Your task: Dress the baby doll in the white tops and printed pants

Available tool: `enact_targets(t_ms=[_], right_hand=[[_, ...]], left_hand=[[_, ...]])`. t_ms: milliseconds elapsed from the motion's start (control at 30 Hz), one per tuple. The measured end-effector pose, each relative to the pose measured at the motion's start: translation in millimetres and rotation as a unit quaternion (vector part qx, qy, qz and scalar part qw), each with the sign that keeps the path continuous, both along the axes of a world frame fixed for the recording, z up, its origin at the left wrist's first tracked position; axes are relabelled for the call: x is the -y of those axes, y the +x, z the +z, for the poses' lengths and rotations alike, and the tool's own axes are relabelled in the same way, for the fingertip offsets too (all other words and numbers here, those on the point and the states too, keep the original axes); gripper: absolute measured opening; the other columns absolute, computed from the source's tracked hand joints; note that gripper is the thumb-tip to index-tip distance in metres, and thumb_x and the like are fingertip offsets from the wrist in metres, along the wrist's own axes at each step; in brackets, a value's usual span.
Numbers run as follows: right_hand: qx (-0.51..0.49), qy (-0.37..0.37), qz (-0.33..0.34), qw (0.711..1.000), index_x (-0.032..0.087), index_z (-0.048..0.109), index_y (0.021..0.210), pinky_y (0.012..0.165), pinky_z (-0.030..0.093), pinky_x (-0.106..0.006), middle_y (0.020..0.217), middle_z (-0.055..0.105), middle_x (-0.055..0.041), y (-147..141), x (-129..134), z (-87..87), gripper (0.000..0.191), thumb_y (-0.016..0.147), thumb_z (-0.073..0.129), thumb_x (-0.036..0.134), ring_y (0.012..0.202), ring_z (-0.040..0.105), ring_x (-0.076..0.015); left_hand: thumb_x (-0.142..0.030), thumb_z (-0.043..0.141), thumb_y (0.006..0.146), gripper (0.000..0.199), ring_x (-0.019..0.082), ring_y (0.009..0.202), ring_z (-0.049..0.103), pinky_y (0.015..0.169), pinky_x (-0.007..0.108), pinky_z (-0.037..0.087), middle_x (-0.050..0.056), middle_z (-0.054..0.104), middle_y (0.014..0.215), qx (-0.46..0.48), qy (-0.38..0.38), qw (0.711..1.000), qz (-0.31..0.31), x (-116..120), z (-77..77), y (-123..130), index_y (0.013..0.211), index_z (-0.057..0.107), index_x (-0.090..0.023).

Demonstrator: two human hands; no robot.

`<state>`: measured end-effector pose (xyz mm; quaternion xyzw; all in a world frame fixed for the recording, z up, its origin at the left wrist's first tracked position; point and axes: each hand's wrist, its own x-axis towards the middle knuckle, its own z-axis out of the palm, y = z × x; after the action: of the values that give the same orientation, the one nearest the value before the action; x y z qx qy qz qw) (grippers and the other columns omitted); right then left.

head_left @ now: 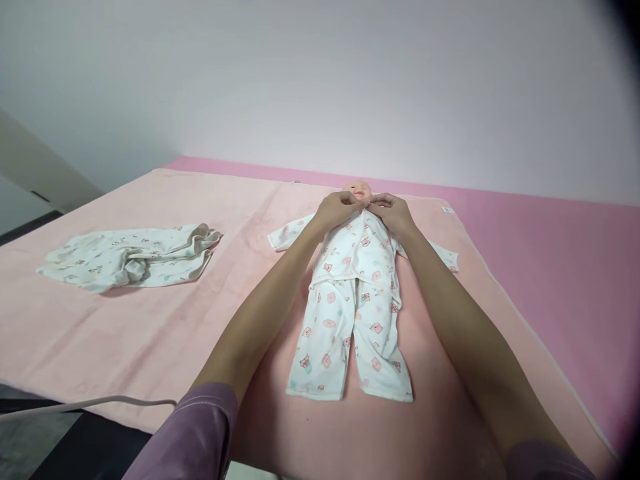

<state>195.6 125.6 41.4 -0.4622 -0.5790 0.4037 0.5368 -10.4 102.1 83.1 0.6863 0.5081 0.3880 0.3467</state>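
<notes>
Doll (358, 190) lies on back, head far, legs toward person; long axis runs away from person, between forearms. Left hand (338, 208) and right hand (394, 212) meet at shirt (361, 243) collar, equally near; fingers pinching, what exactly cannot tell.

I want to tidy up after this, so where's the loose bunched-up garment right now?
In the head view, the bunched garment lies on the pink blanket, on the left side, left of the dressed doll.
</notes>
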Motion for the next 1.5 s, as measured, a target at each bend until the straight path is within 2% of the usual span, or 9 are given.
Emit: enact_targets(t_ms=[100, 233, 400, 567, 667, 900, 1167, 1333, 1500], right_hand=[[-0.016, -0.02, 0.01, 1.0, 0.023, 0.082, 0.095, 0.108, 0.061, -0.047, 0.106, 0.085, -0.0086, 1, 0, -0.5, 0.053, 0.061, 0.104, 0.057, 0.112, 0.078, -0.0304], [-0.009, -0.027, 0.032, 0.999, 0.022, 0.083, 0.097, 0.107, 0.061, -0.046, 0.109, 0.085, -0.0087, 5, 2, 2.7, 0.046, 0.067, 0.101, 0.052, 0.112, 0.078, -0.0295], [0.138, 0.004, 0.045, 0.989, 0.024, 0.083, 0.109, 0.103, 0.06, -0.046, 0.116, 0.083, -0.0089, 14, 6, 15.1, 0.03, 0.083, 0.087, 0.038, 0.109, 0.075, -0.0276], [0.236, 0.021, 0.063, 0.969, 0.025, 0.082, 0.12, 0.106, 0.057, -0.051, 0.126, 0.08, -0.0088, 11, 10, 23.4, 0.029, 0.091, 0.078, 0.03, 0.11, 0.071, -0.0305], [0.228, -0.004, 0.08, 0.97, 0.024, 0.08, 0.122, 0.109, 0.056, -0.053, 0.126, 0.079, -0.0097, 8, 11, 25.1, 0.028, 0.095, 0.073, 0.029, 0.114, 0.07, -0.0312], [0.161, -0.056, 0.118, 0.978, 0.022, 0.081, 0.111, 0.112, 0.057, -0.05, 0.122, 0.081, -0.0098, 13, 8, 25.5, 0.021, 0.09, 0.082, 0.026, 0.118, 0.073, -0.0314], [0.157, -0.04, 0.123, 0.979, 0.028, 0.079, 0.124, 0.114, 0.057, -0.051, 0.129, 0.079, -0.0088, 26, -2, 9.3, 0.048, 0.086, 0.091, 0.055, 0.124, 0.071, -0.0314], [0.13, -0.004, 0.088, 0.988, 0.026, 0.08, 0.113, 0.108, 0.058, -0.047, 0.121, 0.08, -0.0079, 26, 0, 4.6, 0.056, 0.078, 0.094, 0.067, 0.113, 0.072, -0.0293], [0.093, 0.002, 0.061, 0.994, 0.023, 0.081, 0.105, 0.106, 0.057, -0.044, 0.114, 0.081, -0.0083, 13, 5, 4.4, 0.059, 0.072, 0.096, 0.07, 0.107, 0.072, -0.0275]], left_hand=[[-0.042, 0.08, 0.09, 0.022, 0.022, 0.099, 0.07, 0.09, 0.032, 0.05, 0.006, 0.081, 0.102, -0.005, 0.026, 1.0, 0.004, -1, -1.5, 3, 0.086, 0.077, -0.021], [-0.032, 0.078, 0.09, 0.013, 0.022, 0.101, 0.073, 0.091, 0.032, 0.051, 0.007, 0.083, 0.104, -0.002, 0.018, 1.0, 0.011, -1, -2.6, 5, 0.088, 0.08, -0.02], [-0.027, 0.08, 0.086, 0.008, 0.022, 0.091, 0.072, 0.084, 0.032, 0.053, 0.007, 0.083, 0.103, 0.003, 0.011, 0.999, 0.039, 2, -3.1, 9, 0.088, 0.082, -0.019], [-0.026, 0.079, 0.086, 0.008, 0.022, 0.092, 0.074, 0.083, 0.033, 0.053, 0.007, 0.084, 0.101, 0.003, 0.022, 0.999, 0.044, -1, -6.5, 11, 0.088, 0.082, -0.019], [-0.026, 0.078, 0.085, 0.008, 0.024, 0.098, 0.076, 0.087, 0.033, 0.054, 0.006, 0.084, 0.102, 0.004, 0.036, 0.998, 0.043, -1, -8.9, 11, 0.089, 0.082, -0.02], [-0.028, 0.076, 0.088, 0.009, 0.022, 0.101, 0.076, 0.091, 0.032, 0.054, 0.005, 0.084, 0.103, 0.005, 0.061, 0.997, 0.04, 0, -13.2, 12, 0.09, 0.08, -0.02], [-0.025, 0.071, 0.091, 0.016, 0.021, 0.105, 0.072, 0.096, 0.031, 0.053, 0.005, 0.08, 0.111, 0.007, 0.043, 0.998, -0.055, 0, -8.1, -5, 0.103, 0.081, -0.02], [-0.031, 0.075, 0.093, 0.016, 0.021, 0.102, 0.071, 0.093, 0.032, 0.052, 0.005, 0.079, 0.109, 0.005, 0.033, 0.999, -0.025, -2, -11.2, -5, 0.104, 0.082, -0.021], [-0.031, 0.071, 0.096, 0.011, 0.022, 0.103, 0.073, 0.096, 0.034, 0.053, 0.003, 0.082, 0.106, 0.016, 0.075, 0.997, 0.008, -9, -22.5, 3, 0.095, 0.078, -0.022]])
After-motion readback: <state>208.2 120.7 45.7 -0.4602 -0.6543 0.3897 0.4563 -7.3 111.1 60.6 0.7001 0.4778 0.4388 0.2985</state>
